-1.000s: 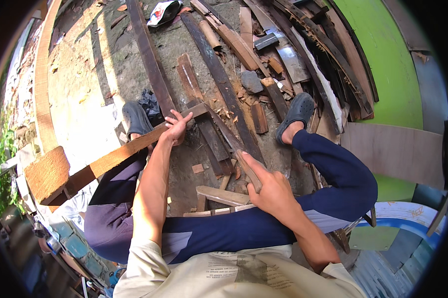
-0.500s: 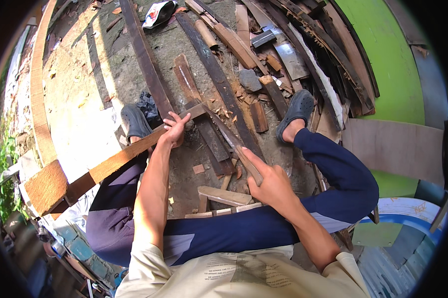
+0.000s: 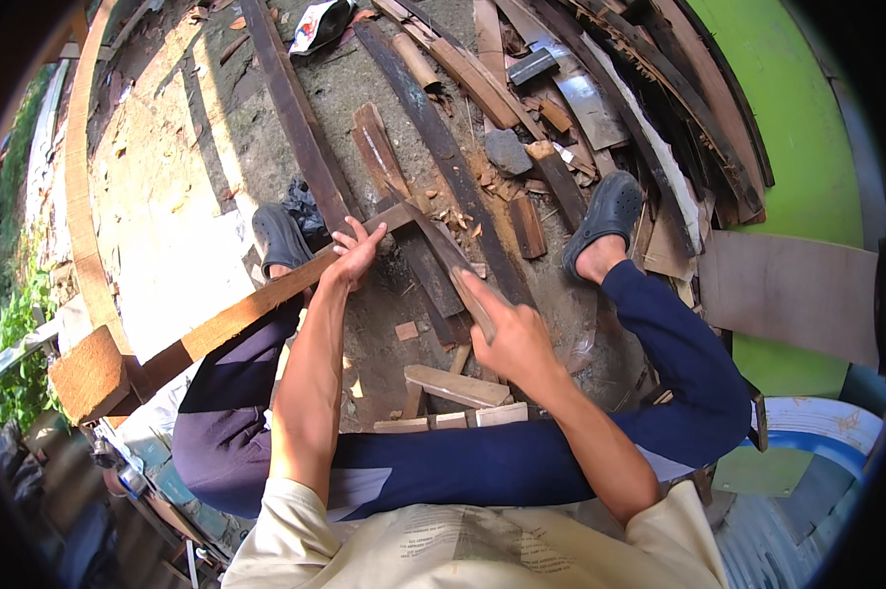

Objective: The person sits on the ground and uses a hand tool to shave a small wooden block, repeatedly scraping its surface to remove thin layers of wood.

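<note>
Across rough, sun-patched ground (image 3: 379, 368), dark planks (image 3: 443, 147) lie strewn near a smooth green panel (image 3: 806, 167). The left grip (image 3: 358, 253) splays wide on a rough-sawn, square-edged beam (image 3: 232, 326) slanting across the left leg (image 3: 232, 378); the right grip (image 3: 515, 342) wraps a wooden-handled tool (image 3: 469, 297), its slim dark blade (image 3: 437, 241) by the beam's end.

Sunlight brightens the ground (image 3: 158, 187) left of the fingers (image 3: 485, 294); a green wall (image 3: 791, 147) stands to their right.
</note>
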The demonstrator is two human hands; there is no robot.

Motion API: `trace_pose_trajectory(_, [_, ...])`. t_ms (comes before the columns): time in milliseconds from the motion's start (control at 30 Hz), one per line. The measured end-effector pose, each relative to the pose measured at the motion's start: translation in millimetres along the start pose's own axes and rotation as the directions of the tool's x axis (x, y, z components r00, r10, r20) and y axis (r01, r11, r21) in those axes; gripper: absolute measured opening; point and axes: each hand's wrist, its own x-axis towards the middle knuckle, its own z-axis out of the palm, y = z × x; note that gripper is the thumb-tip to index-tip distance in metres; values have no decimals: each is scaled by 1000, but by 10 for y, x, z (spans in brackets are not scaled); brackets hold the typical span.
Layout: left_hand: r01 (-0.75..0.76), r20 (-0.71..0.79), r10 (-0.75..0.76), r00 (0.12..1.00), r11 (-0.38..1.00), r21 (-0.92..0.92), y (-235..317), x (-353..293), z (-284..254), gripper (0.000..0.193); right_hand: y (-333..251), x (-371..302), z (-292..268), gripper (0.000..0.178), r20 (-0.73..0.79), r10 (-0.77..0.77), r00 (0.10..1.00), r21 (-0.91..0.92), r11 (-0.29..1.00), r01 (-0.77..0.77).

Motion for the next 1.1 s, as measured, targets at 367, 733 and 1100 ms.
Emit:
trace_pose_trajectory(367, [70,-183,-66,981,997,16,350,-339,-190,109,23,365,90,77,63,11,998,28,1000,-13])
trace_pose_trajectory(733, [33,-228,-49,972,997,-74,325,-161,-49,98,-617,-430,-350,86,102,-28,994,18,1000,26])
trace_pose_trajectory(1100, [-309,-663,502,556,865,395,695,-135,912,99,43,-324,-694,63,-62,135,989,-134,981,-142])
